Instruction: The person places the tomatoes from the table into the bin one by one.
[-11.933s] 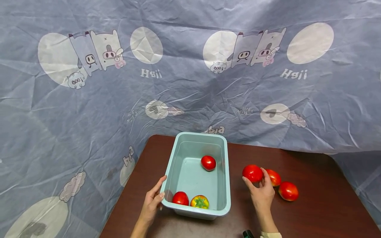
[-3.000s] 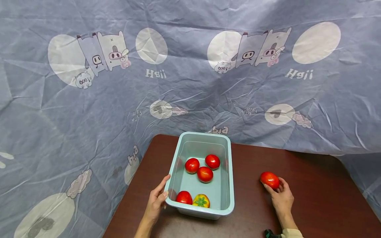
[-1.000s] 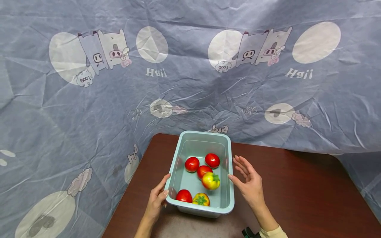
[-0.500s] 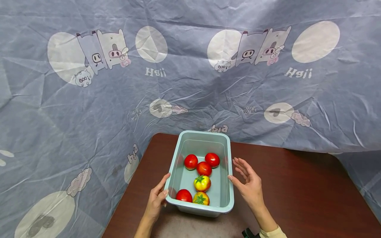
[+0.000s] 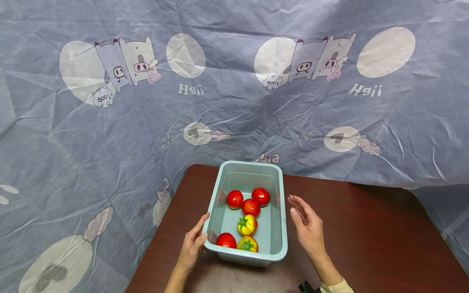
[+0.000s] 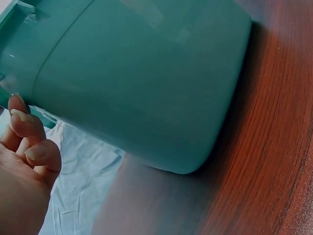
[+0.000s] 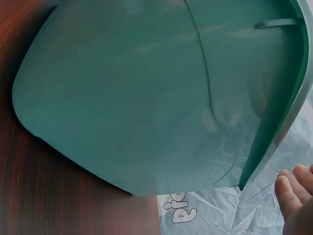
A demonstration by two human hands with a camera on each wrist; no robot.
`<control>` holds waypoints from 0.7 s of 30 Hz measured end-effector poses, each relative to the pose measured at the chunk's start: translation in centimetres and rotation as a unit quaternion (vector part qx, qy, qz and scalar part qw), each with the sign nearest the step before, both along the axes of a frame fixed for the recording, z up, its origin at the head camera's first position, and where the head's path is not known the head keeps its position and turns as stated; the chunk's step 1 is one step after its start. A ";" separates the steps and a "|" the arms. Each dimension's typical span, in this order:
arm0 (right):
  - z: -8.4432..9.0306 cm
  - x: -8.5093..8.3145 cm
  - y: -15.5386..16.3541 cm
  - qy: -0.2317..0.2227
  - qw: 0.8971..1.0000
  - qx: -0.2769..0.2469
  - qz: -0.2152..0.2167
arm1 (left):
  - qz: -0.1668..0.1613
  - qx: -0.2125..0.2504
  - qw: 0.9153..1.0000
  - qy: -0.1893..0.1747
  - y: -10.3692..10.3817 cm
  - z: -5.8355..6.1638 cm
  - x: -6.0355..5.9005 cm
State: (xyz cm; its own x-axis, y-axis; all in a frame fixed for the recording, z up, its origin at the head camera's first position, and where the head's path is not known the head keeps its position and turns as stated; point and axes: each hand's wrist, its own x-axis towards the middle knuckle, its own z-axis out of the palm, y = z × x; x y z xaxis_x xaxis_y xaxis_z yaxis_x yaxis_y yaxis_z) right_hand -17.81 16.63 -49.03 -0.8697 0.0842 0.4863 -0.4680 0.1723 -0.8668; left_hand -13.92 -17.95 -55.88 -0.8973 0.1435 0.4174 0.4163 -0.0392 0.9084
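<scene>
On the dark reddish-brown wooden bench (image 5: pixel 366 240), a pale teal rectangular plastic tub (image 5: pixel 282 228) is sitting near the back-left corner, holding four red tomatoes (image 5: pixel 250 207) and two yellow-red tomatoes with green stems (image 5: pixel 247 225). Behind and to the left of the bench, a wrinkled grey-blue cloth backdrop printed with cartoon pigs and white circles (image 5: pixel 128 122) is hanging (it is draping down past the bench's left edge as well). The left hand (image 5: pixel 192 248) is resting against the tub's near-left corner, its grip lying loosely on the rim. The right hand (image 5: pixel 309 228) is hovering just beside the tub's right wall, its grip spread and holding nothing.
</scene>
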 end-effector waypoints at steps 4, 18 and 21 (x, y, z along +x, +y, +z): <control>-0.2 -0.1 0.0 -0.004 1.000 -0.001 -0.013 | 0.002 -0.009 1.000 0.010 -0.1 0.0 -0.1; -0.5 -1.4 1.5 0.030 0.979 0.167 -0.108 | 0.043 -0.201 0.973 0.103 -2.0 1.9 -1.0; -0.4 -1.8 2.2 0.045 0.965 0.223 -0.129 | 0.081 -0.256 0.957 0.109 -2.7 3.1 -1.2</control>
